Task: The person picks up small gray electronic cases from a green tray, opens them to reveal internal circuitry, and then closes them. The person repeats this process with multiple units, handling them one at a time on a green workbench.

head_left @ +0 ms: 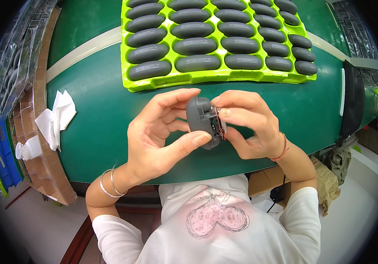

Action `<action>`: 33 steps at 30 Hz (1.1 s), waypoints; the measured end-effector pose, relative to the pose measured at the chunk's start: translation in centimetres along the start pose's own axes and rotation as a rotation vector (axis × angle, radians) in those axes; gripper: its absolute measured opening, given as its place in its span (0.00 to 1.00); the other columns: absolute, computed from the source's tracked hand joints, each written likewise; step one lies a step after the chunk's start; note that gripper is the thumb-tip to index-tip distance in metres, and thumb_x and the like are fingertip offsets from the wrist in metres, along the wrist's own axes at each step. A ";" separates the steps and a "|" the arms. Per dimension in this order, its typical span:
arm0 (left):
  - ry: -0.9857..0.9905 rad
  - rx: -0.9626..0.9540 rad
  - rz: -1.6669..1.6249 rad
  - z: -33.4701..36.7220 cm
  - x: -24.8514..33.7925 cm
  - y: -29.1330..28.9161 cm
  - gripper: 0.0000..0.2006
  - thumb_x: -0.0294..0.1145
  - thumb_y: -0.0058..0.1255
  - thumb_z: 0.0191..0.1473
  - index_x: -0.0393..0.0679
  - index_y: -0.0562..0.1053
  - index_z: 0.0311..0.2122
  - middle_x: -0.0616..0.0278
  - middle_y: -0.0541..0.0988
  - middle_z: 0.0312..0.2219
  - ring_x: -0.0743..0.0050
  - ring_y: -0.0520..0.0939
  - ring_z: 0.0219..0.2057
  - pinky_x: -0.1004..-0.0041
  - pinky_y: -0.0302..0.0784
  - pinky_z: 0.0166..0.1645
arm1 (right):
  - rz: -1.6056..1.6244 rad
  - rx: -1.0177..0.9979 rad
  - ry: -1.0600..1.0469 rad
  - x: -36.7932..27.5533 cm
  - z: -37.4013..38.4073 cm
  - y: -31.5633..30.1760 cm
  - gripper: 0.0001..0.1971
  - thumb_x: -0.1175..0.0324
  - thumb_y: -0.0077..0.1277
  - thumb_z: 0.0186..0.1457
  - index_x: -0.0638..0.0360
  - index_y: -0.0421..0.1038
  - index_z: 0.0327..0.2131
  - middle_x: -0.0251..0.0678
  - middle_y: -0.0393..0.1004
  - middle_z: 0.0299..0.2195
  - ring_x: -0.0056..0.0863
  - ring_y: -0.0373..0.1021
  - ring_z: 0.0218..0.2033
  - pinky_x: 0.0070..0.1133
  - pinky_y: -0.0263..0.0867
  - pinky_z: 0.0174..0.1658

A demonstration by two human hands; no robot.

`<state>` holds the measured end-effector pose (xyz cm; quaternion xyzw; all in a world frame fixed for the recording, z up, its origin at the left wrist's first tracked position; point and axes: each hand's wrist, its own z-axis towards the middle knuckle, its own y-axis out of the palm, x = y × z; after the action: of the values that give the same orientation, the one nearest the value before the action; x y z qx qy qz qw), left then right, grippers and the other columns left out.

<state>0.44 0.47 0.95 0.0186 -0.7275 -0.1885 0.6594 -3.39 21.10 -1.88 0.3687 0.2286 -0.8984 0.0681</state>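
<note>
Above the near part of the green table, my left hand (151, 138) holds a dark grey rounded earbud-case-like plastic shell (194, 116). The thumb presses its near edge while the fingers curl behind it. My right hand (257, 121) pinches at the shell's opened right side, where an inner assembly (219, 125) with thin red wires shows. Fingertips hide part of that assembly, so how far it sits inside the shell I cannot tell. Just beyond my hands lies a bright lime-green tray (167, 82) with rows of similar dark grey oval cases (197, 64).
Crumpled white cloth or tissue (57, 116) lies at the left of the table. Beside it runs a cardboard tray (39, 101) with a small white bottle (20, 151) and clear plastic trays (19, 57). A black item (353, 99) hangs at the right edge.
</note>
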 end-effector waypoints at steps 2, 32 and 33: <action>0.021 -0.007 0.033 0.0 0.0 -0.3 0.26 0.19 0.60 0.47 0.31 0.65 0.53 0.51 0.75 0.44 0.68 0.78 0.44 0.71 0.77 0.48 | 0.055 -0.055 0.017 0.0 0.3 -0.5 0.29 0.85 0.56 0.38 0.61 0.65 0.49 0.48 0.71 0.43 0.39 0.72 0.42 0.27 0.72 0.41; 0.011 -0.078 -0.101 0.3 -0.7 -1.0 0.24 0.16 0.61 0.44 0.31 0.69 0.49 0.54 0.74 0.43 0.68 0.78 0.43 0.69 0.77 0.49 | 0.187 -0.031 0.152 -0.4 0.6 -0.7 0.24 0.73 0.64 0.41 0.64 0.71 0.45 0.44 0.73 0.41 0.37 0.72 0.40 0.28 0.70 0.43; 0.010 -0.085 -0.112 0.3 -0.7 -1.1 0.24 0.16 0.62 0.44 0.30 0.69 0.48 0.54 0.74 0.43 0.68 0.78 0.43 0.69 0.76 0.49 | 0.190 -0.029 0.160 -0.4 0.7 -0.7 0.23 0.73 0.64 0.41 0.64 0.71 0.44 0.44 0.74 0.41 0.37 0.72 0.40 0.28 0.70 0.43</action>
<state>-0.04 -0.28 -0.03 0.0320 -0.7134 -0.2557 0.6517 -3.73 21.42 -0.89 0.4583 0.2102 -0.8522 0.1397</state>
